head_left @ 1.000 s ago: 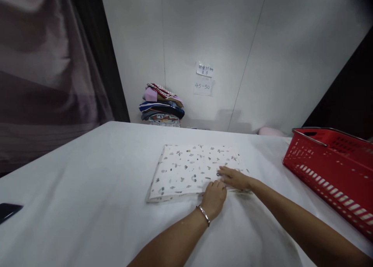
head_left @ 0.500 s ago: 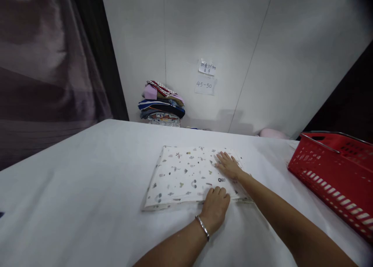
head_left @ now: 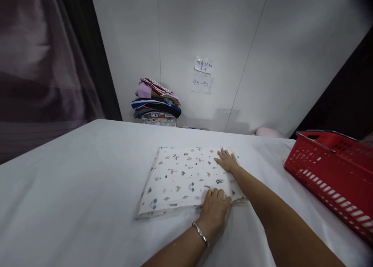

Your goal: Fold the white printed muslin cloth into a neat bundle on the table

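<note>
Pale panelled wall (head_left: 125, 38) ahead, thin seams running down it; an upper note (head_left: 203, 65) in handwriting and, just under it, a lower note (head_left: 201, 84) reading 45-50. Dusky curtain (head_left: 32, 65) at far left, dark strip beside it. White-covered table (head_left: 72, 181) spreads before me, soft creases in the cover. Folded textiles (head_left: 157, 106) piled beyond its far edge, against the wall: striped, lilac, blue and dark pieces, with what looks like clear plastic wrap near the bottom. Rounded pink object (head_left: 268, 132) also past that edge, mostly hidden. Red basket (head_left: 329, 166) on the right part of the table, slotted sides, metal handle folded down along the rim, well apart from my work. Printed cloth (head_left: 180, 177) lies flat, folded, near the middle of the table: white ground, small plant and rainbow motifs, layers visible along the near edge. My right hand (head_left: 228, 161) is palm down near its far right corner, fingers fanned wide. My left hand (head_left: 215, 210), silver bracelet (head_left: 200, 234) at the wrist, rests over the near edge, fingers close together and slightly bent; cannot tell whether they pinch the fabric or only press on it.
</note>
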### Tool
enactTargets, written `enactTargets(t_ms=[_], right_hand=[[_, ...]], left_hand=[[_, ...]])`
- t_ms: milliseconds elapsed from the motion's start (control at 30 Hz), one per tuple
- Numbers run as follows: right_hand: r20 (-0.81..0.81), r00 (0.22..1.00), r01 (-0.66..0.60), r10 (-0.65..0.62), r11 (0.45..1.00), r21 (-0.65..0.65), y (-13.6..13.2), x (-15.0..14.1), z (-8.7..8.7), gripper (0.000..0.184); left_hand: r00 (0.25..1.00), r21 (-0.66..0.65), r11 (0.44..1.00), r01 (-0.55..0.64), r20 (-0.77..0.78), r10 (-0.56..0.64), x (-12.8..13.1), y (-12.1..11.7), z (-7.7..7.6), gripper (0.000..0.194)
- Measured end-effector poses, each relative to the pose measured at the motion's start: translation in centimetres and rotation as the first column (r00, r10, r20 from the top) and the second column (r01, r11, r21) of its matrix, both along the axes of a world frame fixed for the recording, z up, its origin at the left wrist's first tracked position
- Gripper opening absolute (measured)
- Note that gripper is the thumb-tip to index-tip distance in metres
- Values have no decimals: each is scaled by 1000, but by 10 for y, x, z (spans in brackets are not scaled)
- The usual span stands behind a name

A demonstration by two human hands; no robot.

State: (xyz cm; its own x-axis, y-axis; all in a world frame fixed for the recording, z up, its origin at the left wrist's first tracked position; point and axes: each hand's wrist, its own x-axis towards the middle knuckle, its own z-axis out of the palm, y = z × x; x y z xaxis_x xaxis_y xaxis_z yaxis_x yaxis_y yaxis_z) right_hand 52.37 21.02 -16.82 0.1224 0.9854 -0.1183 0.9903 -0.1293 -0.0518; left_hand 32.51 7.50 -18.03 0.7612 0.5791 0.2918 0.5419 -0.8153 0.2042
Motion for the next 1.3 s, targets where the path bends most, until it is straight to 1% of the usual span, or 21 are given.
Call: enactTargets(t_ms=[100, 200, 300, 367, 433, 467, 533, 633, 667, 733, 833, 900, 967, 1033, 1100, 1167, 1233, 1300], right_hand=[[12, 1000, -19, 18, 1000, 25, 2, 8, -2, 68], [44, 998, 31, -34, 998, 63, 1, 19, -4, 68], [41, 997, 59, -61, 997, 43, 2, 28, -5, 67], [43, 997, 57, -59, 997, 44, 3, 27, -4, 65], [57, 997, 41, -46, 996, 80, 2, 17, 0, 64], [60, 998, 12, -18, 995, 99, 1, 8, 2, 64], [36, 995, -94, 91, 990, 108, -1, -16, 6, 68], [-65, 955, -285, 288, 957, 53, 1, -55, 9, 74], [-95, 939, -328, 330, 944, 31, 3, -66, 9, 75], [-120, 924, -366, 364, 931, 9, 10, -81, 7, 76], [-102, 930, -355, 354, 935, 11, 20, -89, 5, 74], [-98, 931, -352, 351, 936, 1, 20, -89, 5, 73], [-109, 932, -348, 345, 937, -9, 12, -89, 7, 74], [-116, 921, -374, 372, 927, 7, 0, -89, 6, 75], [-114, 892, -438, 437, 899, 17, -12, -92, 4, 76], [-112, 866, -491, 487, 871, -6, -20, -95, 2, 76], [-110, 864, -496, 491, 868, -27, -24, -97, 2, 76], [-120, 870, -484, 479, 875, -13, -26, -98, 5, 75]], left_hand=[[1000, -4, 1000, 4, 1, -4, 1, 1, -2, 25], [1000, -11, 1000, 5, -5, -5, 1, 1, -2, 25], [1000, -2, 1000, 8, -4, -8, 2, 1, -3, 24], [1000, 9, 1000, 10, 1, -10, 2, 1, -4, 21], [1000, 19, 1000, 12, 9, -12, 1, 0, -3, 20], [1000, 24, 1000, 11, 11, -11, 1, -1, -2, 20], [1000, 35, 999, 9, 14, -9, 0, -3, 0, 21], [1000, 45, 999, 0, 27, -1, -1, -6, 2, 18], [999, 46, 999, -7, 32, 5, 0, -6, 2, 17], [999, 48, 999, -18, 33, 16, 1, -6, 0, 18], [999, 48, 999, 8, 34, -9, 1, -5, -3, 26], [999, 42, 999, 27, 45, -29, 1, -4, -4, 31], [999, 38, 999, 14, 51, -16, 2, -4, -4, 22], [999, 42, 999, 3, 51, -5, 3, -5, -4, 18], [999, 49, 999, 5, 53, -7, 4, -6, -4, 19], [999, 52, 998, 17, 49, -20, 4, -7, -3, 19], [999, 57, 998, 20, 37, -22, 3, -8, -1, 21], [999, 62, 998, 18, 28, -20, 0, -8, 1, 23]])
